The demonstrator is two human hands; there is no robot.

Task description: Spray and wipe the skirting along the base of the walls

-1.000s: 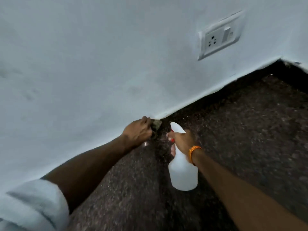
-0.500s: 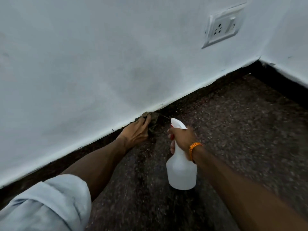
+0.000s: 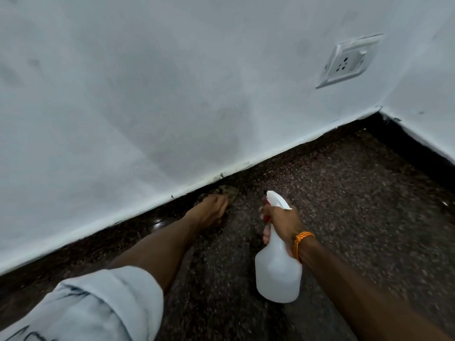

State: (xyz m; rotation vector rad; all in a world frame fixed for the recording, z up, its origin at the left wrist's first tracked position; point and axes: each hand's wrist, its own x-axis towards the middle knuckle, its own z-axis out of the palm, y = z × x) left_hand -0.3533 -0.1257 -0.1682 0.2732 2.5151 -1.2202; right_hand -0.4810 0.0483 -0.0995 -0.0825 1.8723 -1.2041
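Note:
A dark speckled skirting (image 3: 307,146) runs along the foot of the white wall (image 3: 172,82), from lower left up to the corner at the right. My left hand (image 3: 209,211) presses a brownish cloth (image 3: 227,191) against the skirting; only the cloth's far edge shows past my fingers. My right hand (image 3: 280,220) grips the neck of a white spray bottle (image 3: 278,274) held above the floor, nozzle pointing left toward the skirting, a finger on the red trigger.
A white wall socket (image 3: 349,60) sits on the wall at upper right. A second wall (image 3: 428,94) meets the first at the corner on the right, with its own dark skirting. The floor (image 3: 357,217) is dark speckled stone.
My left hand slid the cloth along the skirting. The view moved back and turned, so the socket and corner shifted in the frame. The spray bottle stays in my right hand.

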